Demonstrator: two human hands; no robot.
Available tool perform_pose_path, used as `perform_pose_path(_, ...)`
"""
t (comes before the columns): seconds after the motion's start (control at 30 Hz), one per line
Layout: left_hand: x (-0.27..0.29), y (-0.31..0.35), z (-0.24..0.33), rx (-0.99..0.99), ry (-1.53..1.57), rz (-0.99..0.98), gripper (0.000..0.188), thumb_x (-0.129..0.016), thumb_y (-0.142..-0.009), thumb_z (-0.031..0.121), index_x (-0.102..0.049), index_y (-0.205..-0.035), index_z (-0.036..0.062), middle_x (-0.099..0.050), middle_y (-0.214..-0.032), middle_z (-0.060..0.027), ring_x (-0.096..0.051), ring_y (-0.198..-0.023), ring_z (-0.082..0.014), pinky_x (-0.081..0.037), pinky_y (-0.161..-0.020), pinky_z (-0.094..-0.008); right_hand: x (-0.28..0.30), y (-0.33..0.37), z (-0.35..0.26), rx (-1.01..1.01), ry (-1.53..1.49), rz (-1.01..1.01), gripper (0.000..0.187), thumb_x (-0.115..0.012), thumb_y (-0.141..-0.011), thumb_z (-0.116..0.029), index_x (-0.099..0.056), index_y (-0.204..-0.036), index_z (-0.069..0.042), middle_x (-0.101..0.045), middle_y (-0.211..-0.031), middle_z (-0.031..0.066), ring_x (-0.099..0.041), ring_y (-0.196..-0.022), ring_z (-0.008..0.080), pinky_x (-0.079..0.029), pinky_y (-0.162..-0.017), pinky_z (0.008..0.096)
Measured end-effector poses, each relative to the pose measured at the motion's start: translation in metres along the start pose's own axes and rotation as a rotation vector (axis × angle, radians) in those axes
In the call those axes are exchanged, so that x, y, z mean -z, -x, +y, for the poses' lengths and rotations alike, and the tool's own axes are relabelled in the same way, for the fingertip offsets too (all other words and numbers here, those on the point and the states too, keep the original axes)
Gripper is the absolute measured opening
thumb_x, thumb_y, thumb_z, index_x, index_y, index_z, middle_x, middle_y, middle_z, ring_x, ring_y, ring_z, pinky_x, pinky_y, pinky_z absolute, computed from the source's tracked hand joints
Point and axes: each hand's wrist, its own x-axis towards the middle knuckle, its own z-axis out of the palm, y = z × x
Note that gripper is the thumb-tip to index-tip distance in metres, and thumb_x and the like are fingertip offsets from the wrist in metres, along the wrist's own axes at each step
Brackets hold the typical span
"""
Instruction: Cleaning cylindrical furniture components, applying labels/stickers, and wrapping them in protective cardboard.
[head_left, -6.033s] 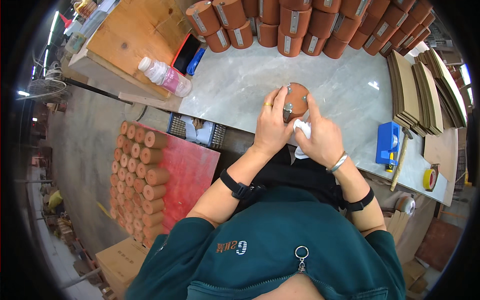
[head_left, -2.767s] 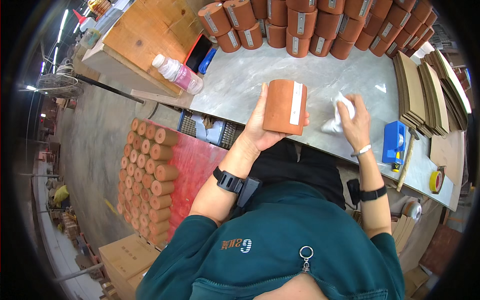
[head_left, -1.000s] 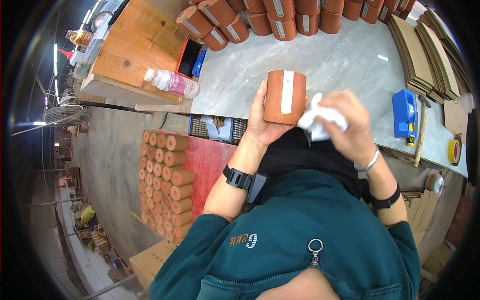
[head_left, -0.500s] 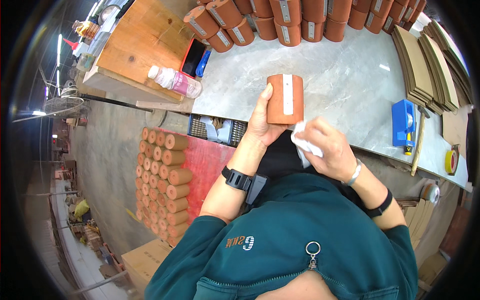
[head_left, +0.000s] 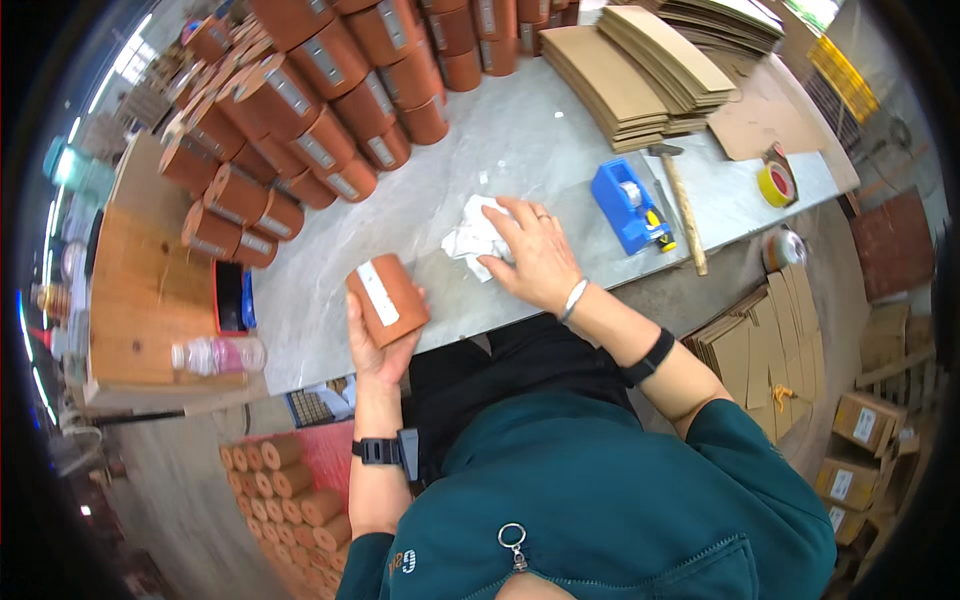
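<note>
Cylinder (head_left: pixel 405 288), reddish brown with a pale metal strip (head_left: pixel 379 293) along its side, sits in the left hand (head_left: pixel 385 358) by the near edge of the grey table (head_left: pixel 325 275). It leans to the left, strip facing up; whether it touches the tabletop cannot be told. The left fingers are clamped around its lower part, thumb along the left side, fingertips showing at the right.

To the right, a crumpled white cloth (head_left: pixel 470 238) lies on the table, apart from the cylinder. The right hand (head_left: pixel 540 255) is over its right side, thumb and forefinger spread well apart, their tips at the cloth.

Further right stand a blue tape dispenser (head_left: pixel 622 205) and, just beside it, a hammer (head_left: pixel 688 205) with a wooden handle; a yellow tape roll (head_left: pixel 775 185) is near the table's right end. Stacked cardboard sheets (head_left: pixel 600 85) fill the far right. At the far left, similar cylinders (head_left: pixel 330 60) with metal strips are piled high. A clear bottle (head_left: pixel 220 355) lies on its side at the left. Below the table, smaller cylinders (head_left: pixel 290 500) with holes in their ends lie in rows on a red board (head_left: pixel 325 450).
</note>
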Motion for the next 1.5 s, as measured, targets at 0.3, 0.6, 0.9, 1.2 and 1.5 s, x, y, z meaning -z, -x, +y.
perform_pose_path(0.3,0.01,-0.013,0.008,0.018,0.107,-0.1,0.091,-0.063,-0.08,0.072,-0.044,-0.142,0.0083,-0.056,-0.126,-0.0193,-0.058,-0.112,-0.033,-0.048,-0.097,-0.0485,0.125,0.013,0.099,-0.309,-0.011,0.434,0.004,-0.064,-0.087,-0.002,-0.066,-0.09,0.0,-0.062,-0.081,0.0136,-0.063,-0.069,0.0245,-0.05,-0.063,0.0328)
perform_pose_path(0.6,0.019,-0.009,-0.005,-0.018,0.197,-0.158,0.091,-0.066,-0.078,0.068,-0.044,-0.143,0.0083,-0.058,-0.124,-0.0203,-0.059,-0.111,-0.0327,-0.049,-0.096,-0.049,0.094,0.023,0.21,-0.728,0.575,-0.264,0.021,-0.068,-0.079,-0.025,-0.069,-0.079,-0.004,-0.07,-0.084,0.0198,-0.069,-0.081,0.0384,-0.055,-0.072,0.0498)
perform_pose_path(0.9,0.015,-0.007,-0.004,0.059,0.321,-0.186,0.093,-0.072,-0.077,0.063,-0.04,-0.145,0.0094,-0.053,-0.132,-0.0184,-0.054,-0.121,-0.033,-0.045,-0.102,-0.0483,0.1,0.008,0.213,-0.769,0.555,-0.29,0.02,-0.073,-0.074,-0.017,-0.068,-0.086,-0.001,-0.07,-0.093,0.0217,-0.069,-0.09,0.0388,-0.055,-0.082,0.0472)
perform_pose_path(1.2,0.016,-0.015,-0.004,0.058,0.337,-0.237,0.085,-0.066,-0.085,0.06,-0.037,-0.147,0.0097,-0.05,-0.136,-0.0164,-0.051,-0.125,-0.0342,-0.044,-0.104,-0.0496,0.097,-0.001,0.238,-0.826,0.511,-0.34,0.034,-0.077,-0.071,-0.013,-0.065,-0.097,0.005,-0.068,-0.102,0.0276,-0.067,-0.099,0.0422,-0.054,-0.088,0.0465)
perform_pose_path(1.5,0.018,-0.015,-0.002,0.101,0.354,-0.222,0.084,-0.065,-0.085,0.06,-0.038,-0.147,0.011,-0.049,-0.138,-0.0156,-0.049,-0.127,-0.034,-0.042,-0.105,-0.0503,0.1,-0.008,0.22,-0.897,0.462,-0.389,0.043,-0.082,-0.068,-0.018,-0.065,-0.099,0.006,-0.068,-0.102,0.0289,-0.068,-0.099,0.0411,-0.055,-0.085,0.0438)
